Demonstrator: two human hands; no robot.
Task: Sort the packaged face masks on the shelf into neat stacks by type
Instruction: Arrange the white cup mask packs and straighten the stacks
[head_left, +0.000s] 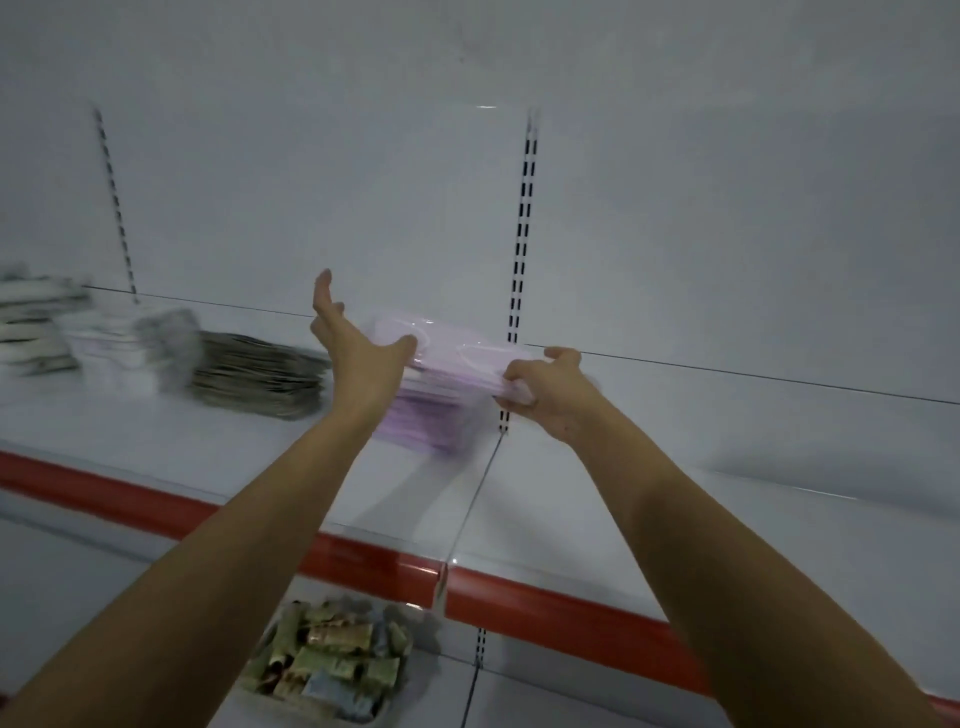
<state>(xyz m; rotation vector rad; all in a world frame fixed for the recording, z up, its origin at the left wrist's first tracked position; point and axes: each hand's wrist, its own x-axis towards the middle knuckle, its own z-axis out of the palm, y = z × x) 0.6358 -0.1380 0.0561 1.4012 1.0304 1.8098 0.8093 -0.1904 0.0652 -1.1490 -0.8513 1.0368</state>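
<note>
Pink mask packs (457, 358) stacked mid shelf (727, 467), long axis running left-right w/ slight tilt. Right hand (545, 389) grip pinches top pack's right end; left hand (358, 348) fingers straight, at left end.

A shop: white slotted shelving (524, 218) with red price rail (545, 608) and stacked packaged masks (260, 374).

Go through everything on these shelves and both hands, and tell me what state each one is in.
Pink mask stack: piled, top packs askew.
Top pink pack: lifted, gripped at its right end.
Right hand: curled on that pack.
Left hand: open, thumb touching the pack.
Grey stack: piled, edges uneven.
White stacks: blurred, piled.
Tray: heaped with small packets.
</note>
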